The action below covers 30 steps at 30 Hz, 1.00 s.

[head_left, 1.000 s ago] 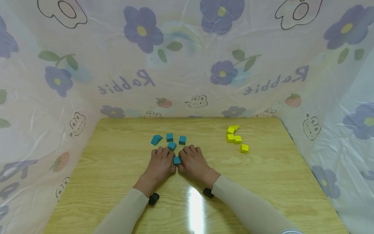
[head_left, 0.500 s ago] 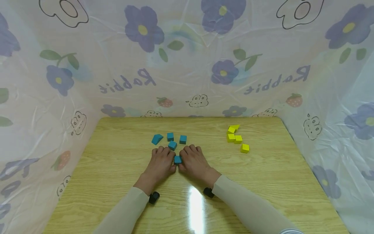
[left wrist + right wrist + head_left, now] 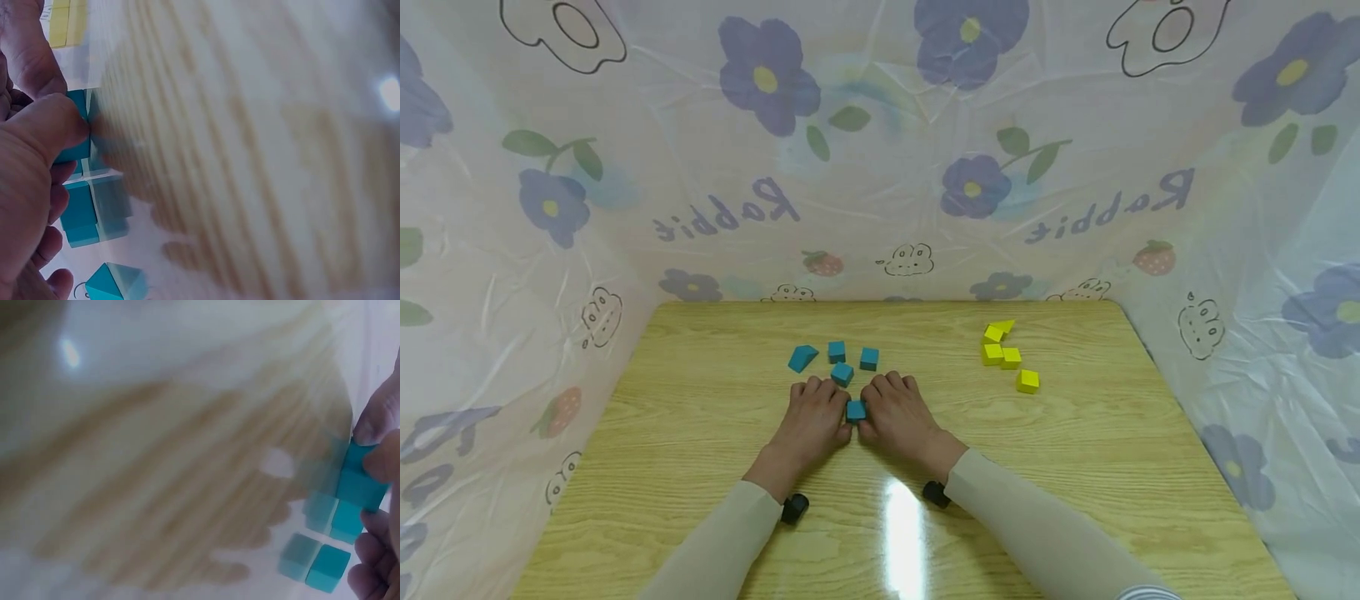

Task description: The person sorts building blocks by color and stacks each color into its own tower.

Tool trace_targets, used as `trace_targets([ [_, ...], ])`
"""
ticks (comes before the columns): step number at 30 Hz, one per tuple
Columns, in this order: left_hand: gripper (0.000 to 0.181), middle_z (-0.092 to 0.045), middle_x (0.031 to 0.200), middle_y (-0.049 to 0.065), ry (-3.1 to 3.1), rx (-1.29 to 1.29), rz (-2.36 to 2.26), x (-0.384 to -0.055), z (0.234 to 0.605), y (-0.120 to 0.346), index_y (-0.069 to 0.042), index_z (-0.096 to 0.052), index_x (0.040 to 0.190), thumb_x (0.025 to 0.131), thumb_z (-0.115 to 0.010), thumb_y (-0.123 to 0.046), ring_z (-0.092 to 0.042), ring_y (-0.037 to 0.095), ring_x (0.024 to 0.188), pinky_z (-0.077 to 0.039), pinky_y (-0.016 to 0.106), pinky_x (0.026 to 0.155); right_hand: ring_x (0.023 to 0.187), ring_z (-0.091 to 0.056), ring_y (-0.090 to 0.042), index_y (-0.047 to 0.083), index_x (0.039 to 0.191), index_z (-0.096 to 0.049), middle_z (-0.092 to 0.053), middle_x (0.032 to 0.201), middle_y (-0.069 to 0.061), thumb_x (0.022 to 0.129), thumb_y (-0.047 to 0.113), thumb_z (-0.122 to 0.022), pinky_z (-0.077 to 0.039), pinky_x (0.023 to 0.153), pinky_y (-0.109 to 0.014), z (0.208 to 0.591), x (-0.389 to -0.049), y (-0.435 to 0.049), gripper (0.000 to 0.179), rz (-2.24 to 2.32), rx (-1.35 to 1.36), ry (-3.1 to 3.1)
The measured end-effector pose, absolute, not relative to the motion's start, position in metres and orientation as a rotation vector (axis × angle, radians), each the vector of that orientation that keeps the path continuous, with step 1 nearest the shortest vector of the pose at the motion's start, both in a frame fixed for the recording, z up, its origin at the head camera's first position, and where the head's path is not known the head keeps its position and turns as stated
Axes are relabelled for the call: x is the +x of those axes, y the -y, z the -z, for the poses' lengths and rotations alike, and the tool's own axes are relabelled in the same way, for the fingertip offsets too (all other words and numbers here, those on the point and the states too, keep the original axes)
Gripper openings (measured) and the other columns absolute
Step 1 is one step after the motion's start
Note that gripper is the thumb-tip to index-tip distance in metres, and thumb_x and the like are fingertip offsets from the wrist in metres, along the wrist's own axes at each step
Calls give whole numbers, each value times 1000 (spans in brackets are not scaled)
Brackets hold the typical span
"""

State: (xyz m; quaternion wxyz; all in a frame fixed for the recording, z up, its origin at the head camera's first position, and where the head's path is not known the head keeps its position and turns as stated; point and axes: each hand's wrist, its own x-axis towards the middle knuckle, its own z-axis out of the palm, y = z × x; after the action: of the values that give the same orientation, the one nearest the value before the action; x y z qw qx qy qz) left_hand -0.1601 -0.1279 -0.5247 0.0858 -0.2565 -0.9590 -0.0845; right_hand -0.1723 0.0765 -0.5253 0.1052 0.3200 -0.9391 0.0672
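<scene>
Between my two hands, at the middle of the table, is a blue block (image 3: 856, 411). My left hand (image 3: 812, 414) pinches its left side, with the thumb lying across the near face of the block (image 3: 75, 152) in the left wrist view. From the other side my right hand (image 3: 897, 417) grips it too. In the right wrist view the right thumb presses on the block (image 3: 361, 487). Just beyond the knuckles lies another blue block (image 3: 842, 373). Behind it stand two more, a left block (image 3: 837, 352) and a right block (image 3: 869, 358), beside a blue angled piece (image 3: 802, 358).
At the back right of the wooden table (image 3: 1075, 467) lie several yellow blocks (image 3: 992, 354), one yellow cube (image 3: 1027, 382) apart from the others, and a yellow pointed piece (image 3: 1004, 326). A flower-printed sheet (image 3: 865, 167) encloses the table's back and sides.
</scene>
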Motion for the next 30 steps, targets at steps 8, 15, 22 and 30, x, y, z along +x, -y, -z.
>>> trace_targets([
  [8, 32, -62, 108, 5, 2857, -764, 260, -161, 525, 127, -10, -70, 112, 91, -80, -31, -49, 27, 98, -38, 49, 90, 107, -53, -28, 10, 119, -67, -63, 118, -6, 97, 40, -71, -42, 92, -47, 503, -190, -90, 38, -338, 856, 2784],
  [15, 31, -62, 111, 3, 2878, -755, 240, -160, 524, 127, -10, -70, 114, 92, -79, -31, -49, 26, 99, -39, 48, 91, 105, -53, -32, 6, 118, -66, -64, 116, -10, 98, 35, -73, -43, 91, -50, 494, -213, -86, 36, -234, 850, 2645],
  [22, 31, -59, 107, 3, 2890, -763, 220, -160, 524, 128, -10, -69, 114, 94, -77, -33, -47, 26, 100, -38, 47, 91, 106, -54, -32, 7, 116, -67, -63, 117, -11, 99, 39, -72, -46, 93, -51, 499, -224, -61, 37, -115, 859, 2714],
  [30, 36, -59, 104, 4, 2866, -762, 229, -159, 524, 127, -10, -68, 122, 93, -77, -30, -46, 27, 97, -38, 47, 88, 109, -52, -26, 12, 108, -68, -62, 113, -5, 98, 56, -69, -43, 96, -46, 502, -230, -44, 46, 23, 824, 2868],
])
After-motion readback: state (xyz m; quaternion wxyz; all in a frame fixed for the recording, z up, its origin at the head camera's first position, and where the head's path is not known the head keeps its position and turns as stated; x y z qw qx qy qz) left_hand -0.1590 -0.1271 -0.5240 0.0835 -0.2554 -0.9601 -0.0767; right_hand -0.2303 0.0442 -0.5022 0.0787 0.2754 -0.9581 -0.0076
